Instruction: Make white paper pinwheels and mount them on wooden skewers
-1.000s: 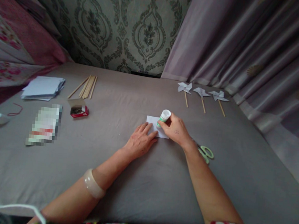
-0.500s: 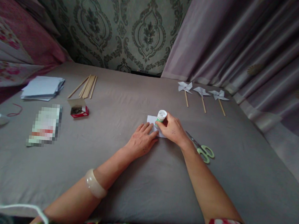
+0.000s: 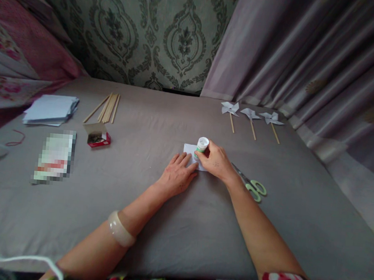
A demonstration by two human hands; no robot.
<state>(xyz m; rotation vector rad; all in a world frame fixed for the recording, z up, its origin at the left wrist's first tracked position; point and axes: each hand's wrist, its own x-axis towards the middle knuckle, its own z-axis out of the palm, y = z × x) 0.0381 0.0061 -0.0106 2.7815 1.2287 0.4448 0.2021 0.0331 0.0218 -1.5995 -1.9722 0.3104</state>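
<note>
A white and green glue stick (image 3: 201, 145) stands upright in my right hand (image 3: 217, 160), fingers and thumb wrapped round its barrel. Its lower end meets a small white sheet of paper (image 3: 189, 148) on the cloth. My left hand (image 3: 178, 173) lies flat across the near left part of that sheet, fingers stretched out. Both hands cover much of the paper. Just right of my right wrist lie scissors (image 3: 253, 188) with light green handles, their blades partly hidden by the wrist.
Three paper pinwheels (image 3: 250, 114) on sticks lie at the back right. Toward the left are wooden sticks (image 3: 109, 108), a paper stack (image 3: 51, 109), an open red box (image 3: 99, 140) of small metal pieces and a blurred packet (image 3: 55, 157). A white cord (image 3: 19, 257) crosses the near left.
The camera view has shifted very slightly. Both hands, the glue stick and the paper keep nearly the same places.
</note>
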